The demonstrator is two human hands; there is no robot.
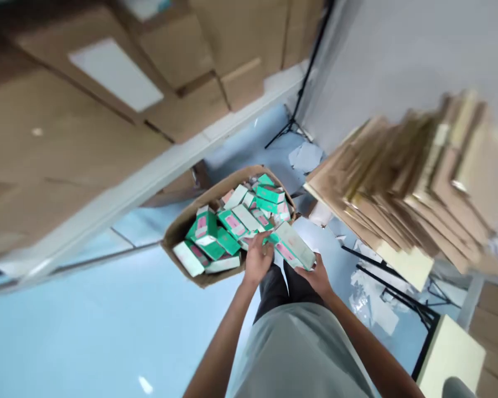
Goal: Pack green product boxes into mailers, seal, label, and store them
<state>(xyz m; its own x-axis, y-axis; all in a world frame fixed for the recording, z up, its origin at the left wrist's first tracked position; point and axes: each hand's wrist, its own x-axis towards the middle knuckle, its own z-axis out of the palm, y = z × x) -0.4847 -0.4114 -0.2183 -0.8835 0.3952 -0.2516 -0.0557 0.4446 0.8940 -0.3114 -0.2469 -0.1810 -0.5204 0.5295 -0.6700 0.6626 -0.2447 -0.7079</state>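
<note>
A white, green and pink product box (294, 243) is held between my hands, tilted above my feet. My right hand (316, 276) grips its near right end, fingers wrapped around the corner. At the other end my left hand (258, 258) has its fingers curled against the green end, which looks like a flap. Right beyond my hands a large open cardboard carton (177, 221) stands on the floor. Several similar white and green boxes (232, 224) lie jumbled in it, some tilted over others.
Shelving with a white beam (157, 177) runs along the left, loaded with brown cartons (108, 149). Flattened cardboard sheets (398, 182) stand stacked at the right, blurred. Black metal legs (402, 298) and scraps of paper (375, 304) are on the floor at the right.
</note>
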